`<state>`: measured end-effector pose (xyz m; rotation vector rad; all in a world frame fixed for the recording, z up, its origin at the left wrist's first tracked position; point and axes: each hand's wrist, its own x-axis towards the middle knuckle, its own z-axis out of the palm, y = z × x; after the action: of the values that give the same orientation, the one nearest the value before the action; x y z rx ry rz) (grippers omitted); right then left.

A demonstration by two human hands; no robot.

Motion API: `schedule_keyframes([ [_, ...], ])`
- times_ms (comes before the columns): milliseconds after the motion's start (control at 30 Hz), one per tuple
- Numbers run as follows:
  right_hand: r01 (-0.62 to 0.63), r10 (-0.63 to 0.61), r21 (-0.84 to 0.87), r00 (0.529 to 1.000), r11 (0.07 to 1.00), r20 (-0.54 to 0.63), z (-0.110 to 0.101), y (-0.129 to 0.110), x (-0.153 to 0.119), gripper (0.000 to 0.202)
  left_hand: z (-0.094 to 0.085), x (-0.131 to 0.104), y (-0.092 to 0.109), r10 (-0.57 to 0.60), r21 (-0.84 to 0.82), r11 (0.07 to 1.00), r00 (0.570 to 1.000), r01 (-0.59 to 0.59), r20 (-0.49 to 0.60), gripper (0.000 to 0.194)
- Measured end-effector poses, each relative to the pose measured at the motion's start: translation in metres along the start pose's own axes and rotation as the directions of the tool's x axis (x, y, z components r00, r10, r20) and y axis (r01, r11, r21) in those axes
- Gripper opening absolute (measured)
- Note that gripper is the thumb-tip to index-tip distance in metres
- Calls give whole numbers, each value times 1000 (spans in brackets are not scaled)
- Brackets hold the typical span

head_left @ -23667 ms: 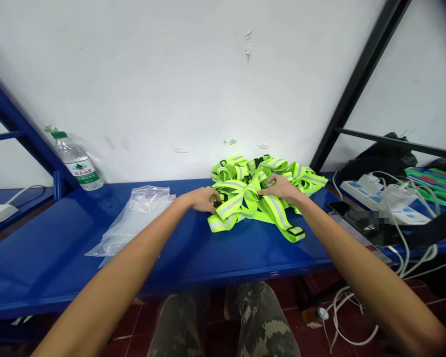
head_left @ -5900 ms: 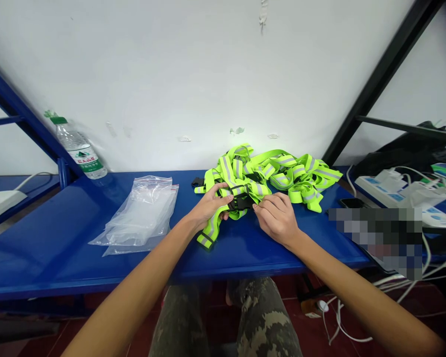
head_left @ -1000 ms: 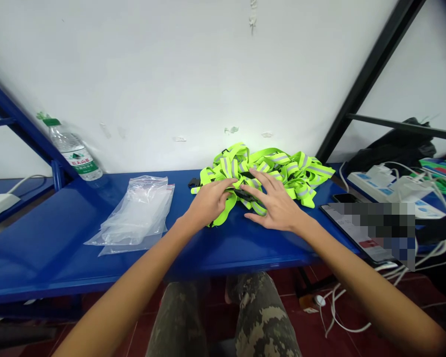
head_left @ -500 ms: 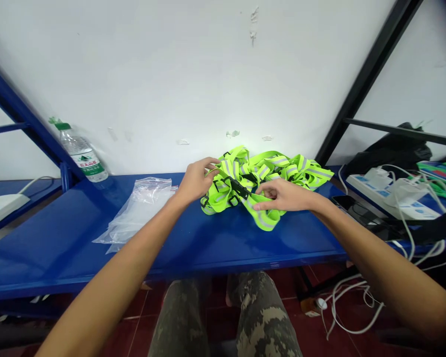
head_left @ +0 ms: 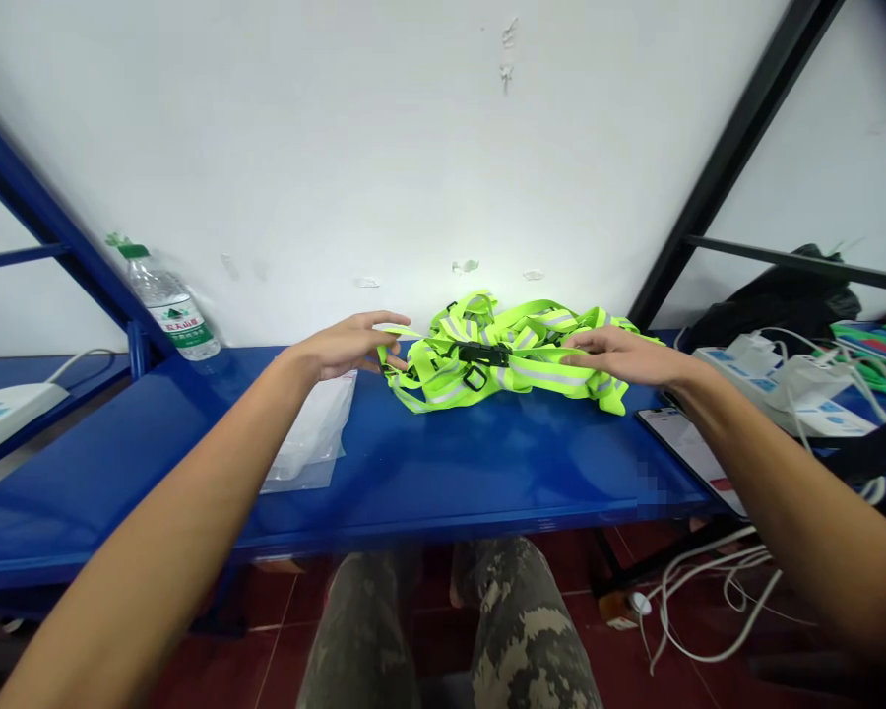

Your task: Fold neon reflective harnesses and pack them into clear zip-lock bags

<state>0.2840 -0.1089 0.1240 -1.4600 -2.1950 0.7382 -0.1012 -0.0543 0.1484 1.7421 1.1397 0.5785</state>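
A tangle of neon yellow-green reflective straps (head_left: 538,330) with grey stripes lies against the wall. In front of it one strap is stretched between my hands, with a black buckle (head_left: 483,354) at its middle and a black slider (head_left: 474,379) just below. My left hand (head_left: 347,347), at the left end of the tangle, has thumb and fingers closed on a strap loop. Toward the right end, my right hand (head_left: 624,355) pinches the strap between thumb and fingers. Clear plastic bags (head_left: 311,433) lie below my left hand, partly hidden by my forearm.
A water bottle (head_left: 177,305) leans at the back left of the blue table (head_left: 443,473). At right lie a phone (head_left: 690,448), a power strip (head_left: 827,409) with white cables and a black bag (head_left: 775,295). A black post (head_left: 724,187) rises behind them.
My hands have moved apart, left hand to the left and right hand to the right, drawing the strap out sideways. The buckle now lies level. The phone's screen is lit and more visible.
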Motion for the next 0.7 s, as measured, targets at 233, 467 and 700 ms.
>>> schedule_keyframes([
  [233, -17, 17, 65, 1000, 998, 2, -12, -3, -8, 50, -11, 10, -3, 2, 93, 996, 1000, -4, 21, 35],
  [467, -39, 43, 19, 950, 999, -310, -15, 6, -4, 50, -24, -5, 14, 135, 481, 848, 969, -222, 208, 70],
  [700, -59, -197, -346, 727, 936, -657, -16, -2, -1, 39, -17, 6, 23, 365, 542, 819, 899, -189, -240, 39],
])
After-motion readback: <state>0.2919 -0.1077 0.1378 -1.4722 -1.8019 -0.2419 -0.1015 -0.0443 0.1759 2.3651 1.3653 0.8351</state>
